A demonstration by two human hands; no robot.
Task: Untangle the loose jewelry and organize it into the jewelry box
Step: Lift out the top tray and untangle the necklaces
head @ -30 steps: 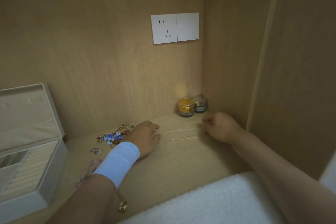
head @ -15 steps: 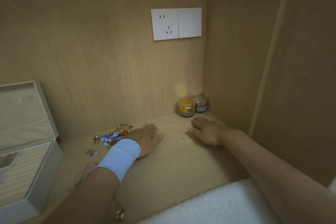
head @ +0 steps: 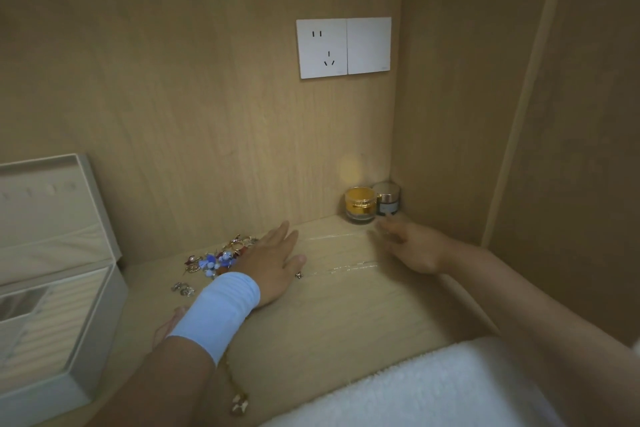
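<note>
Chain (head: 349,267) between hands; right hand (head: 412,248) slid toward jars (head: 360,204), grip unclear; left hand (head: 273,263) released.

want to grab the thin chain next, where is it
In the head view the chain lies on the shelf between the left hand and right hand, near the gold jar.

Open grey jewelry box (head: 95,322) at left, colourful jewelry pile (head: 221,256) right of it, 2 small glass jars (head: 360,205) in back-right corner
</note>
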